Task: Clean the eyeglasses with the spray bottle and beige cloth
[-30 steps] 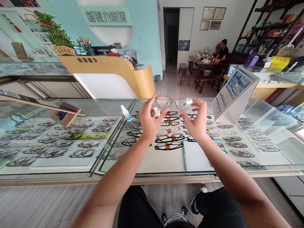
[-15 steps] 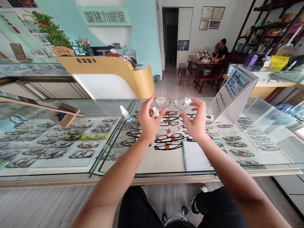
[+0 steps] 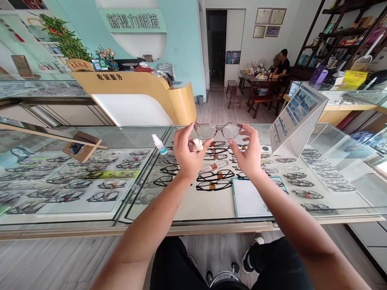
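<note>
The counter (image 3: 211, 207) is glass-topped, with rows of frames (image 3: 215, 185) showing through it. Above it, at the dial's centre, are the clear, pinkish glasses (image 3: 219, 129), raised level off the glass. The left hand (image 3: 186, 155) grips their nine o'clock end, thumb parted from the fingers by little more than the rim, and a white cloth (image 3: 198, 144) is tucked in its curl. The right hand (image 3: 249, 153) pinches the three o'clock end, thumb at the lower rim.

From the glasses, a white bottle (image 3: 159, 144) stands just below nine o'clock, a card stand (image 3: 298, 121) at three. A teal-edged board (image 3: 249, 199) lies at five; whether on or under the glass, I cannot tell.

Across the room, a yellow desk (image 3: 127, 82) sits at ten o'clock, a dark doorway (image 3: 217, 48) at twelve. Toward one, a person (image 3: 283, 65) sits by a cluttered table (image 3: 256, 79); dark shelves (image 3: 341, 34) fill the wall toward two.
</note>
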Available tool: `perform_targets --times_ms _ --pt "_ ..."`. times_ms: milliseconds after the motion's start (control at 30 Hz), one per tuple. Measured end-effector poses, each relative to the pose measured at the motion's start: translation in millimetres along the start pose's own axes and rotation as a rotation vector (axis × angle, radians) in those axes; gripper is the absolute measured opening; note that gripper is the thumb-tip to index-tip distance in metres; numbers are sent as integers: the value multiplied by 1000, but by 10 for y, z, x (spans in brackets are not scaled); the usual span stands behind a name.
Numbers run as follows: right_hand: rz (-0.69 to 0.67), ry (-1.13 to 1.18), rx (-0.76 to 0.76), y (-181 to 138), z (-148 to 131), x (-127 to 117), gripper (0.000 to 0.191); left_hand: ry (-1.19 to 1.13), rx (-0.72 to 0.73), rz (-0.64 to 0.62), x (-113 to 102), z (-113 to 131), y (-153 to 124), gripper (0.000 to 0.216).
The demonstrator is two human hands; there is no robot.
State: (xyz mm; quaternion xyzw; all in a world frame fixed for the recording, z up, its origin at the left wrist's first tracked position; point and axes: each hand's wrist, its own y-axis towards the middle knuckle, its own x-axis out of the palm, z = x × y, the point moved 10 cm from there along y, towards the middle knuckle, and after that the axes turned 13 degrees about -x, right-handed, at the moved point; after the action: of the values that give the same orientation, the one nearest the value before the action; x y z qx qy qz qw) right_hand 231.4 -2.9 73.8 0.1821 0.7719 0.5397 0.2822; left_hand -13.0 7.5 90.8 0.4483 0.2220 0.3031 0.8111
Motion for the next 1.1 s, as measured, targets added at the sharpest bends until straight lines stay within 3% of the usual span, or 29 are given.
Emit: perform_targets --times_ms 700,1100 --pt "-8 -9 10 -19 34 14 55 -26 -58 -41 33 -63 7 72" --pt "-10 4 24 -29 54 17 54 -84 -6 -25 13 -31 -2 71"
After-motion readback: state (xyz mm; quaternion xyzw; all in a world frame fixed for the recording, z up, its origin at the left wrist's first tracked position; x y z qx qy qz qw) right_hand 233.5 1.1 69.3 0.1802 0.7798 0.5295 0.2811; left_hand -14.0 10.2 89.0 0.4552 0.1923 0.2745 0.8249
